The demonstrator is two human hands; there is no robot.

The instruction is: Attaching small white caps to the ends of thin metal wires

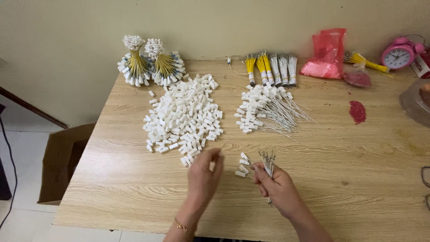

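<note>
Closest to you are your own two hands over the near edge of the wooden table (134, 179). Your right hand (278, 188) is closed around a small bunch of thin wires (268, 162), tips sticking up past your fingers, with a few already-capped ones (243, 165) fanning out to the left of that fist. Your left hand (204, 172) is loosely open, fingers curled a bit and blurred, nothing clearly pinched in it as far as I can see, hovering right at the near edge of the big pile of white caps (184, 115).

Using that cap pile as the reference: just to its right lies a heap of finished capped wires (268, 110). Behind that heap are tied bundles with yellow and white wires (271, 68). Behind the pile's left side stand two round bundled bunches (150, 62). Far right of it there's a red plastic bag (326, 54), a pink alarm clock (398, 54) and a small spill of red granules (357, 111). A cardboard box (62, 161) sits on the floor to the left.

My take on doing it well: take one cap at a time from the pile's near edge, keep the wire tips fanned so a single one is easy to find, and hold the bunch firm enough that nothing slides out.
</note>
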